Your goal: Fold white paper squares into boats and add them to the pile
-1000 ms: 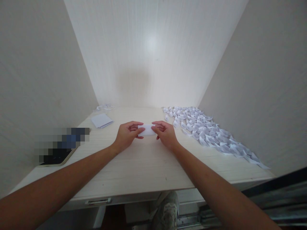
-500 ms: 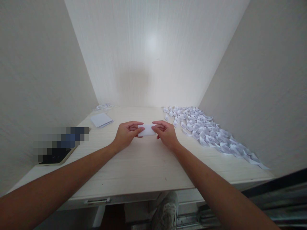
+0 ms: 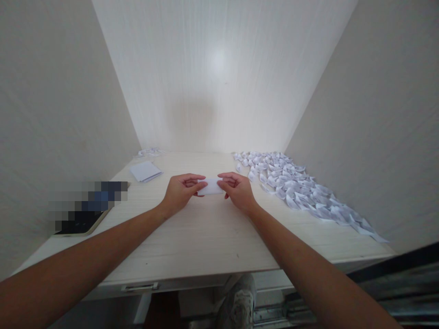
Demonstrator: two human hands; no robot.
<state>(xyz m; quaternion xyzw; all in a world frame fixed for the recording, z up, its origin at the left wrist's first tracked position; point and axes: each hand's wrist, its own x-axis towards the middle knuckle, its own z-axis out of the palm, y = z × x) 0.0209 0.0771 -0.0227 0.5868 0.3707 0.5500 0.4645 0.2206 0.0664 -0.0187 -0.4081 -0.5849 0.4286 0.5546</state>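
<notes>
Paper slip [image 3: 211, 186]: small white oblong with a smooth, matt face and straight edges, held lengthwise between the hands over the middle of the tabletop; whether it touches the surface beneath cannot be told.
Left hand [image 3: 179, 191]: closed to a pinch on the slip's left end, thumb flat on its face, index finger at the far edge, other fingers curled.
Right hand [image 3: 240, 191]: matching pinch on the right end, thumb on the face, index finger along the far edge, remaining fingers bent in.
Tabletop [image 3: 192, 242]: white, finely streaked wood-grain finish, with a few small dark specks toward the front edge.
Folded sheets [image 3: 146, 172]: flat, squarish white paper, layered, near the back left corner.
Paper scraps [image 3: 151, 151]: thin, crumpled-looking strips in that same corner, behind the sheets.
Paper pieces [image 3: 297, 192]: many white, curled and pointed forms, overlapping like scales, spread from the back edge along the right edge.
Phone [image 3: 80, 227]: glossy black slab with a pale rim, by the left edge, its screen partly pixelated.
Drawer handle [image 3: 140, 287]: shiny metal bar below the front edge.
</notes>
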